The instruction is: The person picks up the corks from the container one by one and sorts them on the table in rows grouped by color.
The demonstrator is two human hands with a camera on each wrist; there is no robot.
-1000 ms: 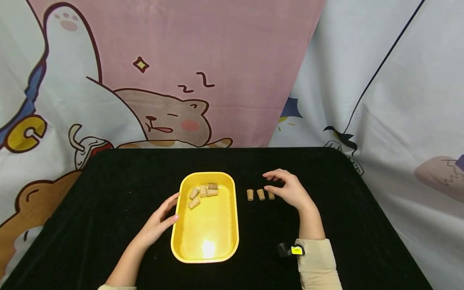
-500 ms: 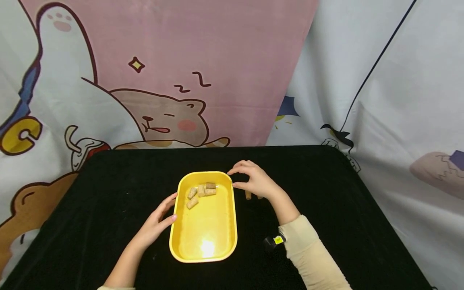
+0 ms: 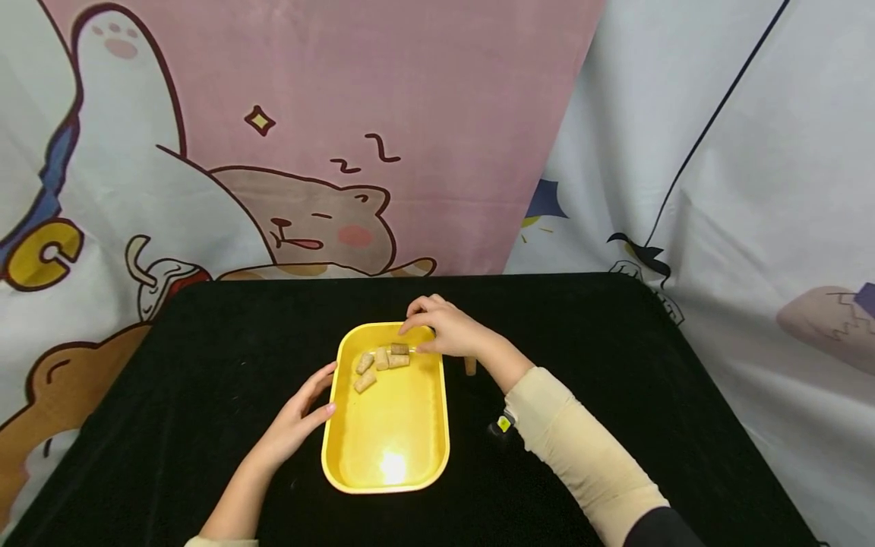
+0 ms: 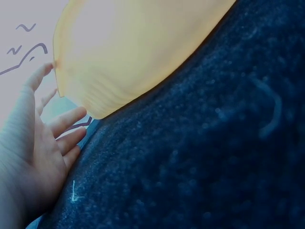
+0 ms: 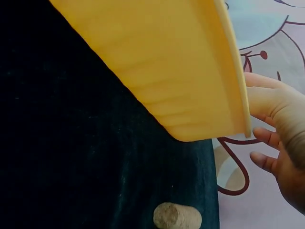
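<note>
A yellow tray (image 3: 378,441) lies on the black cloth with several small corks (image 3: 365,381) inside, near its far end. My left hand (image 3: 290,429) rests against the tray's left side; in the left wrist view its fingertips touch the rim and wall, fingers fairly straight. My right hand (image 3: 444,327) reaches over the tray's far right corner, finger and thumb apart above the corks, with nothing seen between them. In the right wrist view, the tray's wall hides some of its fingertips. Right of the tray, one loose cork (image 3: 470,365) shows under the right wrist.
A black cloth (image 3: 225,357) covers the table. Behind it hangs a curtain (image 3: 465,152) printed with cartoon animals. A small black device with a yellow label (image 3: 503,423) is at the right sleeve's cuff.
My right hand has moved left, from the row of three loose corks to over the tray's far right corner, its forearm now across part of that row. My left hand has stayed at the tray.
</note>
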